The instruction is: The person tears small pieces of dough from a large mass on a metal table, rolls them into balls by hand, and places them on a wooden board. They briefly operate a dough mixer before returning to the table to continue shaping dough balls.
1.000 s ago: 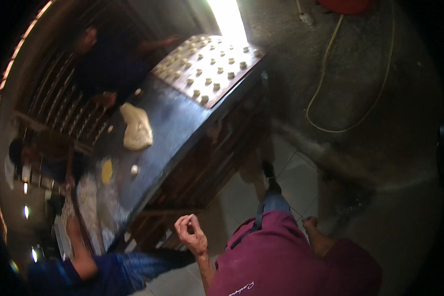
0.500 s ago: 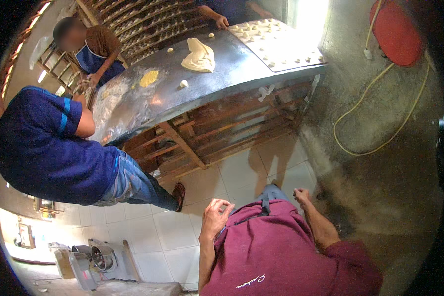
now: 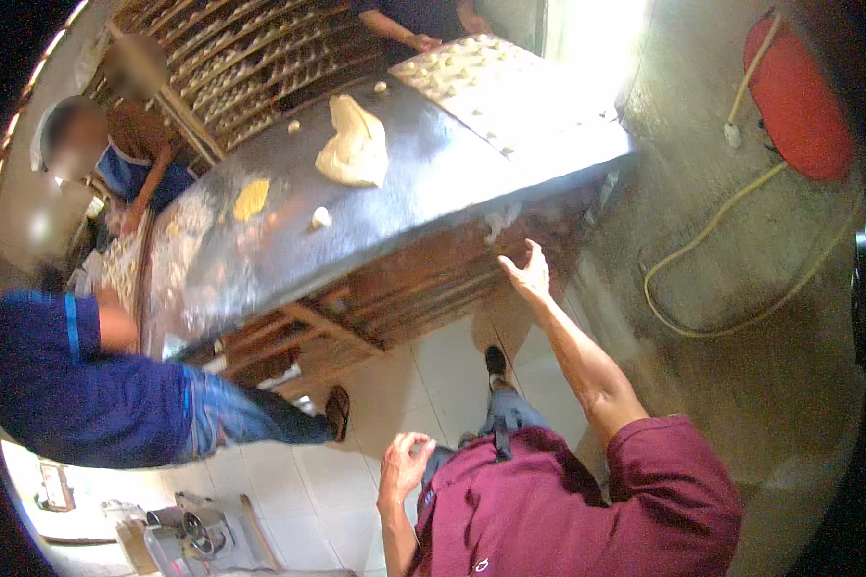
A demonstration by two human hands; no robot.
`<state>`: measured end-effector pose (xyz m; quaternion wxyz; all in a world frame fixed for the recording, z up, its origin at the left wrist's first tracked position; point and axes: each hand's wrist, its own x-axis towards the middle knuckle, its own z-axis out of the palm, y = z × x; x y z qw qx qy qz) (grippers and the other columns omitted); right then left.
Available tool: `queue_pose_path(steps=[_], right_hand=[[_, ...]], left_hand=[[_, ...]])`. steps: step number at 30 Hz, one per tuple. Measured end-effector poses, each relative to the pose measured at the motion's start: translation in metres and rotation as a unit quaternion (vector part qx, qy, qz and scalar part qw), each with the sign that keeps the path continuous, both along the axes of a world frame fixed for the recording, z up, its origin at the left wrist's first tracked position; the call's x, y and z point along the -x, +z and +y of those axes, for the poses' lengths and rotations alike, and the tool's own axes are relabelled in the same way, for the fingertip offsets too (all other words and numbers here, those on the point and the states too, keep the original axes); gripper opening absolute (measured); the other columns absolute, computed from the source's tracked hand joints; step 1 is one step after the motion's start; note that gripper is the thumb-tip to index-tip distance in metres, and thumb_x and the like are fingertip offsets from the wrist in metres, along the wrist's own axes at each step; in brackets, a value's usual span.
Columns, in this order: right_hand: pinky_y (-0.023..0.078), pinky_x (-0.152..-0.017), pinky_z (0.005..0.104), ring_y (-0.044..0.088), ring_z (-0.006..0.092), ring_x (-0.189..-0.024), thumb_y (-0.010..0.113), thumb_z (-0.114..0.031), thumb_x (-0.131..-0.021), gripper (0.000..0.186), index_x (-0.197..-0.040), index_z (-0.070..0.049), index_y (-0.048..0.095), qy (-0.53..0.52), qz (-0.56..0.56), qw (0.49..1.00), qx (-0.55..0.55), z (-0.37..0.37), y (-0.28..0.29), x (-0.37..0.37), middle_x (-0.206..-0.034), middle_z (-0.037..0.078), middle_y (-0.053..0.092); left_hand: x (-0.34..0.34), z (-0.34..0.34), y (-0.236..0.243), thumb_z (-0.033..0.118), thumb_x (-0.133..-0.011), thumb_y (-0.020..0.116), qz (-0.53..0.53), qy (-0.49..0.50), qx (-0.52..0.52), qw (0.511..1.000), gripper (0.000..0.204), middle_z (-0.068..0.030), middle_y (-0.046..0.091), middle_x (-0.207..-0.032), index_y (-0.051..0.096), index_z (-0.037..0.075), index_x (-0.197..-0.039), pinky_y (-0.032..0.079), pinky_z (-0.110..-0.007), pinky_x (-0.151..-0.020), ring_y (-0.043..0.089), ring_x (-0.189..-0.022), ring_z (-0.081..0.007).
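My right hand [image 3: 527, 274] is stretched forward, empty, its thumb and fingers apart, short of the near edge of the dark worktable [image 3: 433, 183]. Beside my waist, my left hand [image 3: 406, 466] is loosely bent with the fingers apart from the palm, and nothing shows in it. On the tabletop lies a large pale lump of dough [image 3: 353, 149]. A dough ball [image 3: 320, 218] sits nearer me, and two smaller ones lie farther back. A flat yellow patch [image 3: 251, 200] is to their left. At the far right rests a board [image 3: 452, 96] with rows of dough pieces.
A person in dark blue [image 3: 87, 394] stands at the left by the table. Others are behind it; one's hands touch the board. Racks of dough pieces [image 3: 250, 67] rise at the back. A red object [image 3: 799, 106] and yellow hose [image 3: 693, 332] are at right, a machine [image 3: 202, 534] lower left.
My right hand has swung forward from beside my body toward the table, its fingers spreading. The table now appears closer. My left hand stays low beside my waist.
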<state>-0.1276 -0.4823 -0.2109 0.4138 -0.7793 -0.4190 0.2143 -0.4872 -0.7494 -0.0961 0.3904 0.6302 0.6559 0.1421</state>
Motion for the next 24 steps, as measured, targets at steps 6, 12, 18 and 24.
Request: queue_pose_path(steps=[6, 12, 18, 24], right_hand=[[0.054, -0.087, 0.0445, 0.069, 0.0323, -0.099, 0.072, -0.036, -0.084, 0.038, -0.11, -0.008, 0.072, 0.031, -0.163, 0.986, 0.024, 0.087, 0.002, -0.014, -0.101, 0.017, 0.071], [0.056, -0.07, 0.0323, 0.068, 0.0162, -0.082, 0.064, -0.014, -0.096, 0.025, -0.12, -0.006, 0.066, -0.03, 0.403, 0.912, -0.068, 0.006, 0.047, -0.032, -0.103, 0.007, 0.072], [0.059, -0.083, 0.0367, 0.066, 0.0186, -0.101, 0.064, -0.016, -0.097, 0.038, -0.134, -0.006, 0.057, 0.109, 0.712, 0.691, -0.052, 0.008, 0.158, -0.043, -0.122, 0.009, 0.066], [0.051, -0.095, 0.0325, 0.063, 0.0153, -0.11, 0.059, -0.015, -0.101, 0.033, -0.131, -0.003, 0.058, 0.175, 0.732, 0.658, 0.022, 0.017, 0.206, -0.018, -0.122, 0.006, 0.065]], left_hand=[[-0.042, 0.079, -0.001, 0.039, -0.088, 0.072, 0.027, 0.017, 0.086, 0.996, 0.032, -0.0086, 0.068, -0.098, 0.073, 0.011, -0.105, 0.052, -0.035, -0.074, 0.063, -0.078, -0.0198], [-0.097, 0.186, 0.031, 0.027, -0.089, 0.074, -0.016, -0.027, 0.091, 0.995, 0.025, -0.0058, 0.068, -0.095, 0.072, 0.007, -0.103, 0.051, -0.031, -0.072, 0.061, -0.078, -0.0148], [-0.154, 0.283, 0.094, 0.016, -0.093, 0.07, -0.198, -0.003, -0.05, 0.979, 0.024, -0.0067, 0.065, -0.109, 0.065, 0.005, -0.115, 0.052, -0.03, -0.083, 0.064, -0.087, -0.0135], [-0.191, 0.32, 0.132, 0.024, -0.095, 0.07, -0.469, -0.024, 0.038, 0.882, 0.056, -0.011, 0.054, -0.138, 0.047, 0.002, -0.141, 0.043, -0.033, -0.105, 0.054, -0.122, -0.0183]])
